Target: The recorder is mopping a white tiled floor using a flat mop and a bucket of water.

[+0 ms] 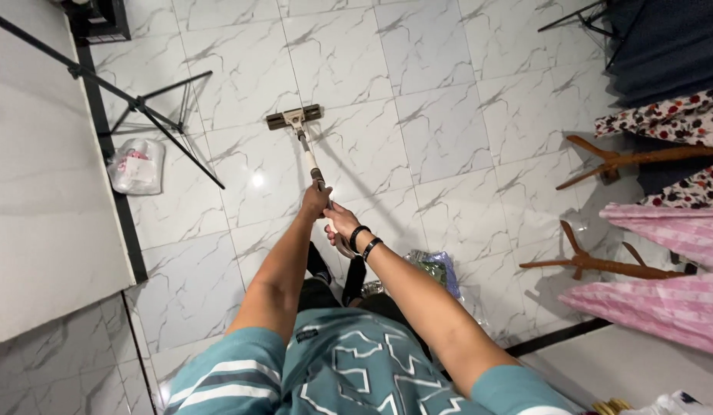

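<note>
A flat mop point(294, 117) with a grey head and a pale pole rests on the white marbled floor tiles point(441, 131) ahead of me. My left hand point(315, 201) grips the pole higher up toward the head. Just behind it, my right hand point(342, 220) holds the pole's end; that wrist wears two dark bands. Both arms reach forward over my teal patterned shirt. My dark-socked feet show below the hands.
A black tripod stand point(153, 107) and a clear plastic bag point(136, 165) sit at the left by a white wall. Wooden stands point(614, 265) with pink and floral cloth are at the right. A bluish plastic bag point(437, 269) lies near my feet.
</note>
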